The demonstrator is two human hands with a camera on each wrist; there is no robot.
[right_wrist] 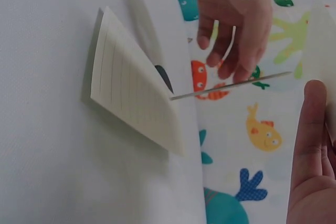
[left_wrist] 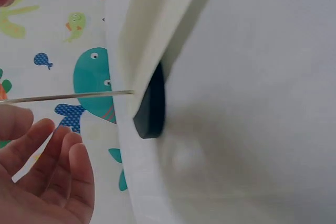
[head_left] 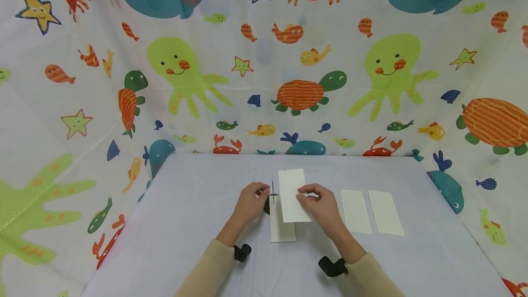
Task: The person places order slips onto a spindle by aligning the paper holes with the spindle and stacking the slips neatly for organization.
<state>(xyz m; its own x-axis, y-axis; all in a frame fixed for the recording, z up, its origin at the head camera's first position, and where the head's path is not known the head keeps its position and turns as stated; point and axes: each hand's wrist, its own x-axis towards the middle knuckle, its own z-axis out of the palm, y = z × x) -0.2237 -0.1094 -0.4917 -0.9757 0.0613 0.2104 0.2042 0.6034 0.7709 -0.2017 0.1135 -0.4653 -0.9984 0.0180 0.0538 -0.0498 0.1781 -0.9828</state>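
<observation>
My right hand [head_left: 323,207] pinches a cream paper sheet [head_left: 292,198] by its right edge, holding it raised over the table. Just left of that sheet stands a paper spike: a thin metal rod [left_wrist: 79,96] on a dark base [left_wrist: 151,106]. Another sheet, faintly lined [right_wrist: 123,77], is pierced by the rod and sits low against the base, its near part tilted up. My left hand [head_left: 252,200] is beside the rod, fingers loosely bent and nothing held; its fingertips come close to the rod in the right wrist view.
Two more cream sheets, one [head_left: 356,212] beside the other [head_left: 386,213], lie on the white-covered table [head_left: 185,223] to the right of my right hand. Behind the table's back edge hangs a curtain [head_left: 264,68] printed with sea animals.
</observation>
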